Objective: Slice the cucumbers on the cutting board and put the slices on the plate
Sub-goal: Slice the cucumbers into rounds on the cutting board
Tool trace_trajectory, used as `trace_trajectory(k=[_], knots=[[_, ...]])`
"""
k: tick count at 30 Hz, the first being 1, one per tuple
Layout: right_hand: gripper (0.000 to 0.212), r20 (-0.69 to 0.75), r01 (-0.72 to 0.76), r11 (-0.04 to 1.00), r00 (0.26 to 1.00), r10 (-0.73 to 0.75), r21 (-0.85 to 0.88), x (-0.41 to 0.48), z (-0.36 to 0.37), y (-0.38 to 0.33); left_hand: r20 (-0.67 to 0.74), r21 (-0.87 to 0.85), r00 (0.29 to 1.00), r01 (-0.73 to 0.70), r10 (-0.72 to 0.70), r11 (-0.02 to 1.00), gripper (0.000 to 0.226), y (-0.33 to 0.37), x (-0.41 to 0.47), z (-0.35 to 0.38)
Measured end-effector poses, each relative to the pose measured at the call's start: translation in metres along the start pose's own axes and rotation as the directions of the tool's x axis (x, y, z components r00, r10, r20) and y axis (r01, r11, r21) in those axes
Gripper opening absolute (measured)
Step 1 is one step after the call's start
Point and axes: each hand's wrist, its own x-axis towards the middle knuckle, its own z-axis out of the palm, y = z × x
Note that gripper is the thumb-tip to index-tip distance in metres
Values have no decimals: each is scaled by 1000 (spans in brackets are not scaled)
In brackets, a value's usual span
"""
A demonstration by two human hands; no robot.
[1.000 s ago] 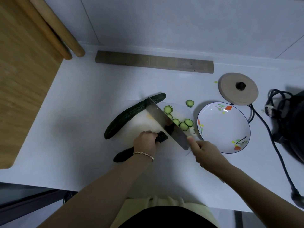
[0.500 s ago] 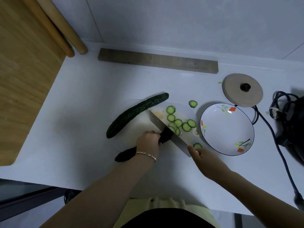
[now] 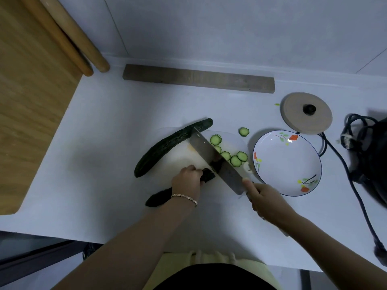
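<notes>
"Cucumber (image 3: 207, 174) lies on the board (image 3: 182, 155), your left hand (image 3: 186, 181) curled round it, your right hand (image 3: 266, 199) gripping the knife (image 3: 213, 155) just beside those knuckles. Come down askew and you'd nick a finger."

"Your slices (image 3: 236, 160) crowd the board's edge near the plate (image 3: 289, 164); a nudge could roll them onto the white counter (image 3: 117, 143). Lid (image 3: 306, 113) and cables (image 3: 335, 151) sit at your right, pale wall (image 3: 209, 28) behind."

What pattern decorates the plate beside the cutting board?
The plate is white with red-orange flowers, green leaves and a thin blue rim; the head view shows it.
</notes>
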Motion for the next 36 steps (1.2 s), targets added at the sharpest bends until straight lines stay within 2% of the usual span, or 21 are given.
trace_trajectory(k=[10, 16, 20, 36], knots=[[54, 6, 29, 971, 1000, -29, -237, -2, 2, 3, -24, 9, 1000, -4, 4, 1000, 25, 1, 0, 1], [50, 7, 17, 991, 1000, -16, -136, -9, -3, 4, -30, -42, 999, -17, 15, 999, 30, -1, 0, 2], [50, 12, 32, 994, 999, -30, -106, -11, -3, -3, -15, 5, 1000, -16, 16, 1000, 30, -2, -1, 2], [53, 2, 81, 964, 997, -83, -254, -10, 1, -16, -2, 60, 1000, -21, 21, 998, 27, 0, 1, 0]])
